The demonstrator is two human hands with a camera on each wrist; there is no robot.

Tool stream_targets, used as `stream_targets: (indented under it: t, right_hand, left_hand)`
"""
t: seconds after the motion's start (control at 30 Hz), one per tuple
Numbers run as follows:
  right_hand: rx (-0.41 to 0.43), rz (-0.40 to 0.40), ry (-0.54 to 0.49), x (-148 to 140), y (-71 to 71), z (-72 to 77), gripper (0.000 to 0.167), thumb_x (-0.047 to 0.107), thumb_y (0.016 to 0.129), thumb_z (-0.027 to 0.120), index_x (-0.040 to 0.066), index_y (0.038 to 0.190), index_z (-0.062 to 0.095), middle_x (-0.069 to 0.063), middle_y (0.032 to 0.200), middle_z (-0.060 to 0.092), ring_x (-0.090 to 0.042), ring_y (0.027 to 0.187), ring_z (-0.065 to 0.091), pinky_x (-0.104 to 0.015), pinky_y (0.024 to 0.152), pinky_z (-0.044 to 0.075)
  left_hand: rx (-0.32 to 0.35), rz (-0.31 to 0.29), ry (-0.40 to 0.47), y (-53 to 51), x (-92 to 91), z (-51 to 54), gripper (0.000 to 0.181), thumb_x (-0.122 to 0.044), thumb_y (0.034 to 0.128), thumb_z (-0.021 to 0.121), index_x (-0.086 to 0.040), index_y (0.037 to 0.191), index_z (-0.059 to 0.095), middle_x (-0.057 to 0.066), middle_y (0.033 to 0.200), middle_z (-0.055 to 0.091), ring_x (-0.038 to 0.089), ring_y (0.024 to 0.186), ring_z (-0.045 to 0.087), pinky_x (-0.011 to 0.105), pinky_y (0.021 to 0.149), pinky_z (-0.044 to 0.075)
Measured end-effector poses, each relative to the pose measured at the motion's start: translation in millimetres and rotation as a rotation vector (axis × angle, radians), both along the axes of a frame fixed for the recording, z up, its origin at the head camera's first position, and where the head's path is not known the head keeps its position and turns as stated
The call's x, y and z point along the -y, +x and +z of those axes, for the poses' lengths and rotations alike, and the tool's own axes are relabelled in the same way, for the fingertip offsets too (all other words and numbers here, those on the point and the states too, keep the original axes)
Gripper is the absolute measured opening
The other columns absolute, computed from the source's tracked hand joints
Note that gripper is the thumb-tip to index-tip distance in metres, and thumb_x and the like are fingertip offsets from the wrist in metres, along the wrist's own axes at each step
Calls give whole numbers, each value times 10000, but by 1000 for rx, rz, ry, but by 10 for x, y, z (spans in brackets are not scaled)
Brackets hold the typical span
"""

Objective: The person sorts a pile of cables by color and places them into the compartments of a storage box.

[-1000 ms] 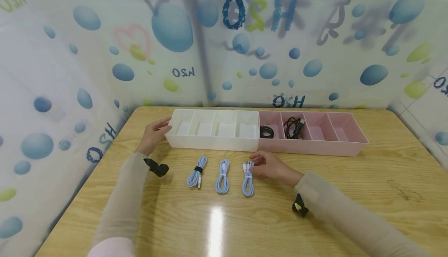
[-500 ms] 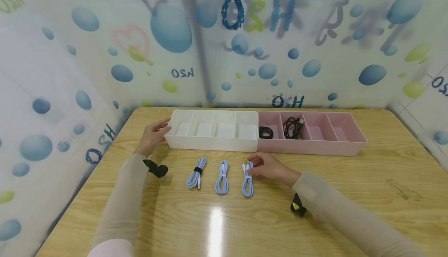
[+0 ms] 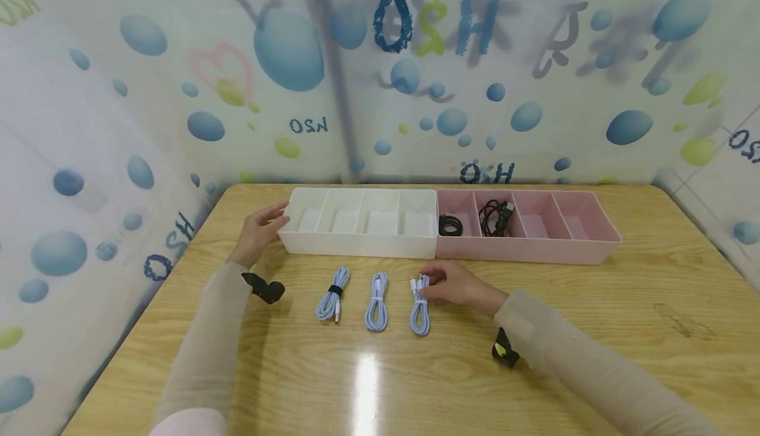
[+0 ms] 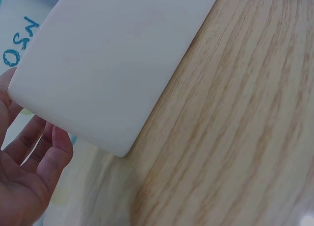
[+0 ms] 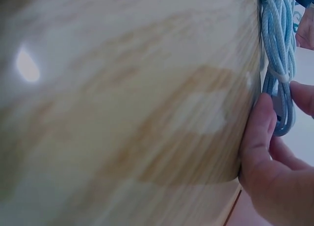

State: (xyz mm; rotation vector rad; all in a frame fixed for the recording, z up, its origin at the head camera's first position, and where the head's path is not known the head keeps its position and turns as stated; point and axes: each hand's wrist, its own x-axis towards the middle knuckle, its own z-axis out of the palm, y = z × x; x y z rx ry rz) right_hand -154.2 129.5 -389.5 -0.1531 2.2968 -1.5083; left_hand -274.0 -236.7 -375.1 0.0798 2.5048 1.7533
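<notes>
My left hand [image 3: 259, 230] rests its fingertips at the left end of a white divided box [image 3: 359, 243]. In the left wrist view its loosely bent fingers [image 4: 55, 155] lie along that box's end wall [image 4: 73, 123]. My right hand [image 3: 460, 284] is at the top of the rightmost coiled light-blue charging cable [image 3: 420, 317], lying on the table. Thumb and finger pinch this cable [image 5: 278, 44] from both sides in the right wrist view. Left of it lie a middle light-blue cable [image 3: 377, 304] and another [image 3: 332, 296] with a black strap.
A pink divided box [image 3: 528, 250] adjoins the white one. Its two left compartments hold a black coiled cable [image 3: 451, 225] and a black USB cable [image 3: 497, 217]. The wooden table [image 3: 297, 370] meets a patterned wall covering [image 3: 386, 113] behind the boxes.
Both hands, the boxes and the cables keep their places. Only the head view has shifted very slightly.
</notes>
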Motion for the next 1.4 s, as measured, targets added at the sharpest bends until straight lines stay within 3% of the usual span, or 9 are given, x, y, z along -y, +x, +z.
stream_targets:
  t: [0.4,0.5,0.63,0.83,1.4]
  right_hand:
    - [-5,12,42,-13,-4,0,384,74,772,676,-52,1112,550,-100,890,534,-151,743,512,-290,626,496]
    - [-4,11,40,-20,-8,-5,375,79,769,681,-49,1098,557,-99,879,534,-151,732,513,-287,623,496]
    - [24,3,31,-29,-12,0,379,82,768,683,-43,1100,551,-102,883,526,-157,739,515,-282,636,495]
    - [60,0,9,-36,-10,23,418,93,774,679,-47,1130,511,-114,911,508,-166,756,516,-286,662,496]
    - [90,-56,-56,-31,-22,3,380,59,797,643,-51,1114,463,-129,916,503,-168,750,546,-301,659,505]
  left_hand:
    - [9,-8,17,5,-6,-2,504,-245,898,525,-102,1356,368,184,1318,371,138,976,465,178,690,453]
    - [20,-11,30,65,-54,78,493,-195,907,510,-73,1358,354,202,1319,362,116,940,470,180,688,452]
    - [34,-13,45,72,-66,100,484,-155,909,501,-61,1359,348,211,1325,352,94,912,465,187,683,450]
    - [20,0,27,-13,-4,-16,501,-236,899,525,-105,1357,369,181,1323,365,102,936,470,191,688,454]
    - [19,0,33,-5,-4,-11,508,-244,896,529,-94,1355,368,180,1320,367,101,936,469,182,682,455]
